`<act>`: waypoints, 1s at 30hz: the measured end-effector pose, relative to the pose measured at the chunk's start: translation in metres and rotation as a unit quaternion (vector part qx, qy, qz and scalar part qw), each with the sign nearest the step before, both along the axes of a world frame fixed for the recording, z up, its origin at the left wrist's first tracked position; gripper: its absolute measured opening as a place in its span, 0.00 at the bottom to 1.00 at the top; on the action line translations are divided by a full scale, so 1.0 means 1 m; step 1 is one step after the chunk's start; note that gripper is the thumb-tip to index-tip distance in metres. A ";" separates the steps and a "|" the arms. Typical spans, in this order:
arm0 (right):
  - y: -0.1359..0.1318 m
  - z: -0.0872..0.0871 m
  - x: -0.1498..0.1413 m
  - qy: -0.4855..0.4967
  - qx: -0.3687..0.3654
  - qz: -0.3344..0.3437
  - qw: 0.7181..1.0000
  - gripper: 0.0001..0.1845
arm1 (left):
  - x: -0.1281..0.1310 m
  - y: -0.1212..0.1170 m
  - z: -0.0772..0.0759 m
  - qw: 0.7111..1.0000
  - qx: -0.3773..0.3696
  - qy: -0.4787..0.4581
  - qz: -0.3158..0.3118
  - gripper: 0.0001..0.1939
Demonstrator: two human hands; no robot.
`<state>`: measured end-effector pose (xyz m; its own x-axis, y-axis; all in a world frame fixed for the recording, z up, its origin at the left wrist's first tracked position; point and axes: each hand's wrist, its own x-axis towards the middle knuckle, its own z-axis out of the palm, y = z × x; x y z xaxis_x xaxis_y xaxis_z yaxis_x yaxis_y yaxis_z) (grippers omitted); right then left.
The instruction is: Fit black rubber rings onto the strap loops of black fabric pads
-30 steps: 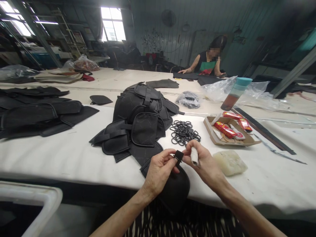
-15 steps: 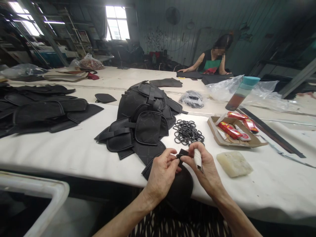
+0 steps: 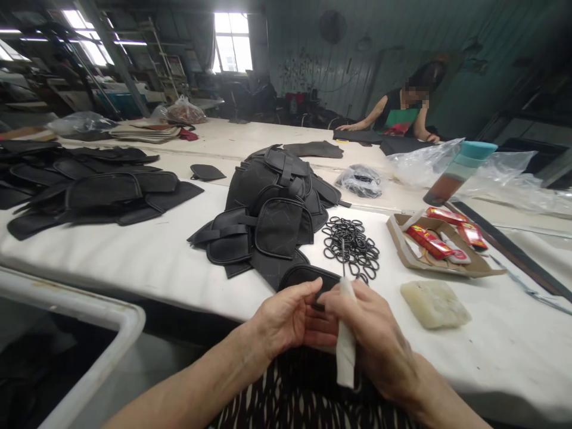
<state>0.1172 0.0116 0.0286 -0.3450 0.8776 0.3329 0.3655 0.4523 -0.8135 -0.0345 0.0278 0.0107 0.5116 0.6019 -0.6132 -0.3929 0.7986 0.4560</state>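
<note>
My right hand point(image 3: 375, 333) is closed around an awl point(image 3: 345, 357) with a pale wrapped handle; its thin dark shaft points up toward the rings. Beside it my left hand point(image 3: 286, 319) is palm up, thumb apart from the outstretched fingers. A black padded piece with a piped edge point(image 3: 308, 276) lies just beyond both hands, partly hidden by them. Behind that sits a heap of black sewn pieces with straps point(image 3: 277, 229). Several black metal rings point(image 3: 351, 244) lie in a loose pile past my right hand.
Right of the rings stands a cardboard tray point(image 3: 402, 253) with red packets point(image 3: 429, 241). A yellowish block point(image 3: 435, 304) lies nearer. Farther back are a blue-lidded bottle point(image 3: 460, 173) and plastic bags. More black pieces point(image 3: 102, 193) lie left. A co-worker point(image 3: 402, 116) leans over the far table.
My right hand has turned the awl's shaft upward and moved lower. My left hand has opened, palm up. The small black strap end between my fingers is no longer visible. The view has swung left.
</note>
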 end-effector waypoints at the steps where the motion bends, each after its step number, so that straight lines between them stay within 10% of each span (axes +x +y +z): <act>1: -0.004 -0.003 -0.002 -0.029 0.043 0.039 0.998 0.09 | 0.002 -0.001 -0.001 0.999 0.009 0.021 0.023 0.14; 6: -0.015 -0.020 -0.007 -0.169 0.324 0.099 0.926 0.15 | 0.010 -0.004 -0.009 0.989 0.063 0.100 0.085 0.08; 15: -0.024 -0.032 0.004 -0.074 0.168 -0.024 0.983 0.09 | 0.012 -0.015 -0.016 0.980 0.137 0.086 0.114 0.10; 30: -0.018 -0.049 -0.013 -0.020 0.044 -0.165 0.985 0.05 | 0.015 -0.035 -0.018 0.969 0.175 0.062 0.164 0.20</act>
<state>0.1040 -0.0064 -0.0201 -0.0597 0.9124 0.4048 0.5359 0.3715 -0.7581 -0.0194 -0.0072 -0.0075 0.1936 0.9019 -0.3862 -0.5243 0.4278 0.7363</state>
